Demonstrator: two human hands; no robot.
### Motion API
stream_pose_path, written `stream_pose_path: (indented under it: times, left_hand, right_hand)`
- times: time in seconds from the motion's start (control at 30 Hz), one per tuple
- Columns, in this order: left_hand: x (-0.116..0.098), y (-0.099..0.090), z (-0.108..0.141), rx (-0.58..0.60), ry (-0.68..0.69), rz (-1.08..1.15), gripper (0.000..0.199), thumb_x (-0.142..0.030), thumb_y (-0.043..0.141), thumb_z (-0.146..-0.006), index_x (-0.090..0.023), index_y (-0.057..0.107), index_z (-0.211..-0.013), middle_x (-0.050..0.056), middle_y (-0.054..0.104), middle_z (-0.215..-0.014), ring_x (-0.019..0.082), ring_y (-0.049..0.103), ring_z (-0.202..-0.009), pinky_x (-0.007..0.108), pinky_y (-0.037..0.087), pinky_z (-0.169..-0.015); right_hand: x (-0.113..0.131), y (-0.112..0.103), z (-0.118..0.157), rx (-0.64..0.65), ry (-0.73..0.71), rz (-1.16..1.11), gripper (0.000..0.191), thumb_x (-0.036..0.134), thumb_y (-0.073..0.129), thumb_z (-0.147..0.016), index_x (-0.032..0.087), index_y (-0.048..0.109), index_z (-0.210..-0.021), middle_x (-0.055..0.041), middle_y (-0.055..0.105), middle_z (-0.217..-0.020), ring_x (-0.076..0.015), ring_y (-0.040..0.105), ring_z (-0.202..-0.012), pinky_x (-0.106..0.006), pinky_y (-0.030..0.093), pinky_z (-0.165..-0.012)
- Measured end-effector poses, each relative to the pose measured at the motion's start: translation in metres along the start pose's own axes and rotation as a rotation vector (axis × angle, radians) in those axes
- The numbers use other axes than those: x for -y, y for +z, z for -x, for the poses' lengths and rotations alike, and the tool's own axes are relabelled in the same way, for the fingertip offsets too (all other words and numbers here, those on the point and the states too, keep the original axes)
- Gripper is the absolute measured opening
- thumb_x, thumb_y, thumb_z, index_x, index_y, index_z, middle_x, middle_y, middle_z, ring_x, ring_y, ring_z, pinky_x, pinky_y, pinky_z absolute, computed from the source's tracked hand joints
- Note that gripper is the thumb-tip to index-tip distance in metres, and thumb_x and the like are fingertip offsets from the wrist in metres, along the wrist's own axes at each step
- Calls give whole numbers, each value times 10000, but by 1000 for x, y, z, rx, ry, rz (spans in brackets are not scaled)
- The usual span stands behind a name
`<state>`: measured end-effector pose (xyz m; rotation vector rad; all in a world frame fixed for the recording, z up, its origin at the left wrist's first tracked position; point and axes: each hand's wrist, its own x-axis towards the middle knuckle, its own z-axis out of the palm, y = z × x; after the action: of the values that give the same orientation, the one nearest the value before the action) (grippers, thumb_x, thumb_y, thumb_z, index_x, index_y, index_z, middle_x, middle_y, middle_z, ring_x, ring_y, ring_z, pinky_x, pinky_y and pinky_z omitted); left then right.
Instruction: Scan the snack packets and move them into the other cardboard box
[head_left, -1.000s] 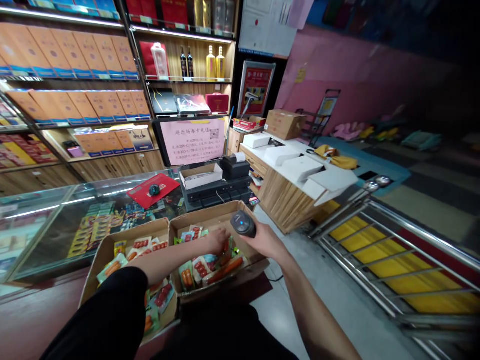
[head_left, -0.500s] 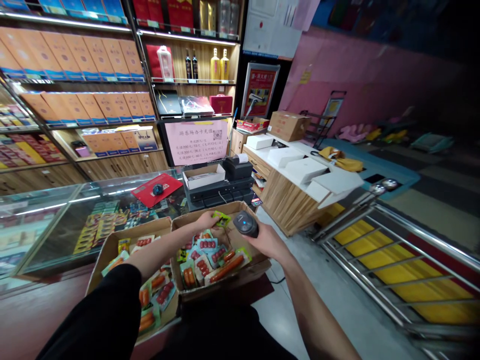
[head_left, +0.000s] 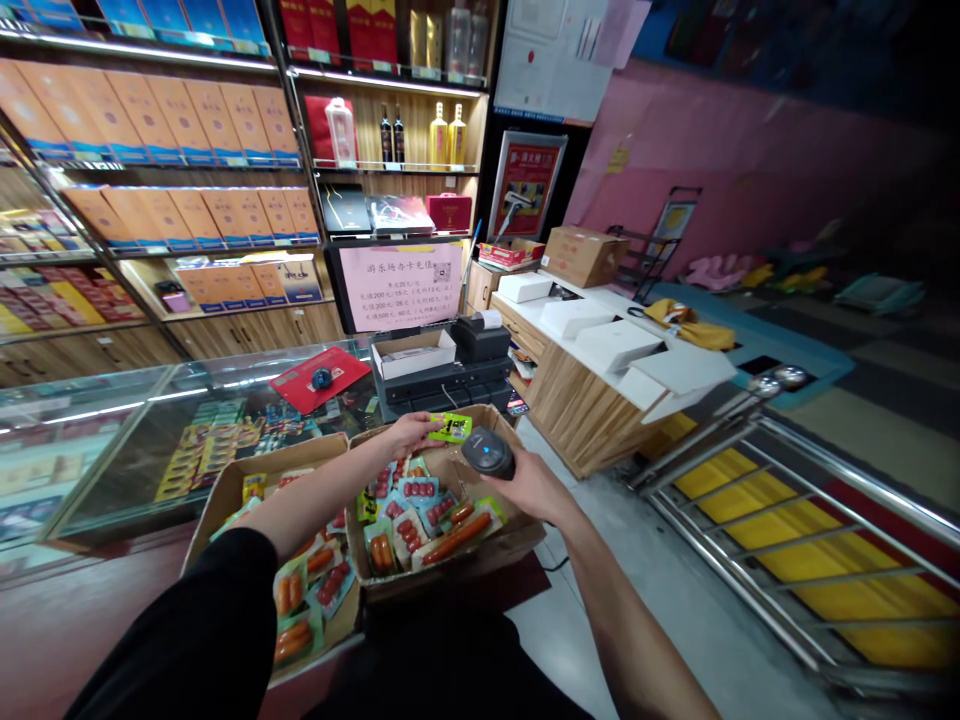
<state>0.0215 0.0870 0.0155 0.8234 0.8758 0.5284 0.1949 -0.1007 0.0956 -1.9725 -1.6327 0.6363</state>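
Observation:
My left hand [head_left: 414, 432] pinches the left end of a small yellow-green snack packet [head_left: 451, 428] above the back of the right cardboard box [head_left: 480, 480]. My right hand [head_left: 529, 482] is wrapped round a dark barcode scanner [head_left: 487, 453] with a small blue light on top. Its head is close to the packet's right end. In the right box lie several sausage packs, among them a long sausage pack [head_left: 457, 538] near the front. The left cardboard box [head_left: 217, 500], partly hidden by my left arm, also has several sausage packs [head_left: 294, 590] in it.
Behind the boxes stands a dark cash register [head_left: 480, 345] with a white open box [head_left: 412, 355] on it. A glass display counter [head_left: 142, 420] is on the left, with a red sheet [head_left: 319, 380] on top. A metal railing [head_left: 750, 540] runs along the right.
My left hand has raised the yellow-green packet slightly and turned it flatter, so more of its printed face shows. The scanner stays close by in my right hand. The view has shifted slightly.

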Motion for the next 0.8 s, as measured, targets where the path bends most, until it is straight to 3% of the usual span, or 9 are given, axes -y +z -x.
stream_pose_path:
  times: [0.23,0.47,0.53,0.63,0.8]
  left_hand:
    - [3,0,0,-30,26,-33,130,-81,761,-775,-82,684,-879,151,754,-884,222,748,-794,273,623,-672]
    - [-8,-7,15,-37,40,12,183,-111,796,-755,-87,669,-885,114,741,-845,179,739,-757,271,630,-725]
    - [-12,-21,28,-60,72,34,201,-124,821,-729,-89,647,-824,114,736,-851,182,737,-770,284,629,-744]
    - [-16,-57,62,-128,135,38,233,-147,845,-704,-98,631,-783,109,733,-869,189,732,-785,307,624,-752]
    - [-17,-131,144,-277,216,-45,296,-245,880,-661,-121,671,-829,86,745,-879,179,715,-785,295,598,-730]
  right_hand:
    - [4,-2,2,7,31,19,315,374,716,-766,177,738,-1011,-129,775,-996,-333,714,-1001,-356,539,-778]
    - [-4,1,-2,-4,-10,37,386,376,714,-769,183,705,-1104,-121,764,-1056,-301,711,-1016,-351,534,-831]
    - [-11,3,-7,0,-12,70,374,389,706,-773,185,706,-1087,-112,771,-1009,-301,719,-989,-349,538,-802]
    - [-23,7,-18,0,-23,131,377,429,688,-782,200,705,-1080,-99,773,-914,-318,724,-957,-360,539,-758]
    - [-44,19,-41,24,-55,138,456,532,640,-790,191,691,-1089,-135,765,-982,-344,715,-981,-394,540,-777]
